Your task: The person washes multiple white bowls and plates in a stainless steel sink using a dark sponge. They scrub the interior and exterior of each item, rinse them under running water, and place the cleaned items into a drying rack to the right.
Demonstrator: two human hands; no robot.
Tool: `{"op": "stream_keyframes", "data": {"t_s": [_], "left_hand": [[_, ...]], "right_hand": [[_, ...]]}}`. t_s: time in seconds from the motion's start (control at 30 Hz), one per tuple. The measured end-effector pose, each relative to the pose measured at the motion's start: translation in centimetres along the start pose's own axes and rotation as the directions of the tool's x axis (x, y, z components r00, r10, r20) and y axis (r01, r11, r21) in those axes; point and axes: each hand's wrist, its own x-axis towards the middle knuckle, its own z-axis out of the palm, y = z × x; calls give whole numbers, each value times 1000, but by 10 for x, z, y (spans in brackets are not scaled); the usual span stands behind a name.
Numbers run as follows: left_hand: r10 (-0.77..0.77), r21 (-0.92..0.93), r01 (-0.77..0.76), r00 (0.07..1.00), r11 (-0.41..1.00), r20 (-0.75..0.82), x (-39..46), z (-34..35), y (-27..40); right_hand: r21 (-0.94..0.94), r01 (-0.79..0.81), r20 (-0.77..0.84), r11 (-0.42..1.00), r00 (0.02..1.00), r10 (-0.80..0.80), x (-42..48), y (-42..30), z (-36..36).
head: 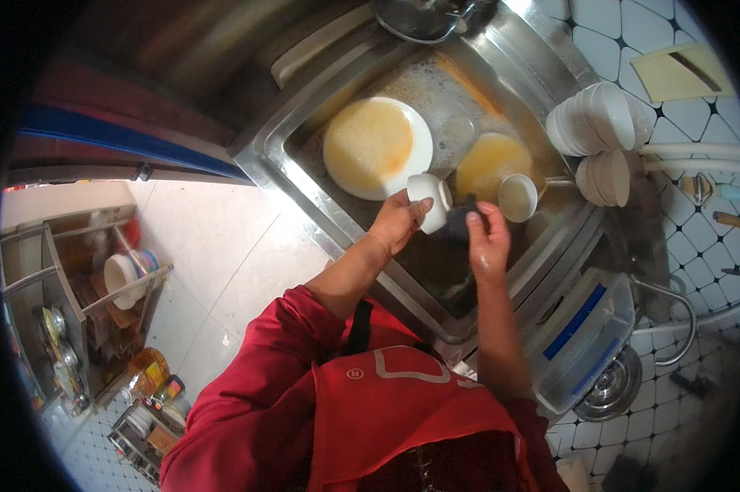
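Over the steel sink (311,206), my left hand (401,221) grips a small white bowl (428,203), tilted on its side with its base towards the right. My right hand (490,237) pinches a dark scrubbing pad or cloth (459,224) close beside that base. Left of the bowls, a large white plate or shallow dish (376,147) holds cloudy yellowish liquid. A second round dish (493,163) with yellowish liquid lies to the right. Near my right fingers a white cup or small bowl (517,198) sits at that dish's edge.
Stacked white bowls (591,120) and smaller beige bowls (602,178) stand beyond the sink's right rim. A clear plastic container (582,344) is at the lower right, near a round metal lid (610,384). A glass lid or pan (425,18) sits at the top. Shelving (68,270) stands left.
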Motion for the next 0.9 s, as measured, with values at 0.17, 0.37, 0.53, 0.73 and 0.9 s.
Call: {"op": "stream_keyframes", "data": {"t_s": [0.17, 0.37, 0.53, 0.73, 0.9], "left_hand": [[-26, -100, 33, 998, 994, 64, 9, -17, -8], [-65, 76, 55, 988, 996, 143, -1, -9, -1], [8, -3, -8, 966, 1000, 258, -12, 2, 6], [35, -76, -19, 977, 997, 209, -13, 2, 6], [21, -60, -8, 974, 998, 226, -11, 0, 6]], "right_hand": [[-339, 552, 342, 762, 827, -446, 16, 4, 31], [-487, -75, 199, 870, 961, 194, 71, 24, 41], [-306, -490, 126, 817, 829, 544, 87, 16, 30], [-303, -27, 131, 953, 989, 69, 42, 5, 30], [-253, 152, 292, 955, 954, -75, 28, -3, 7]]}}
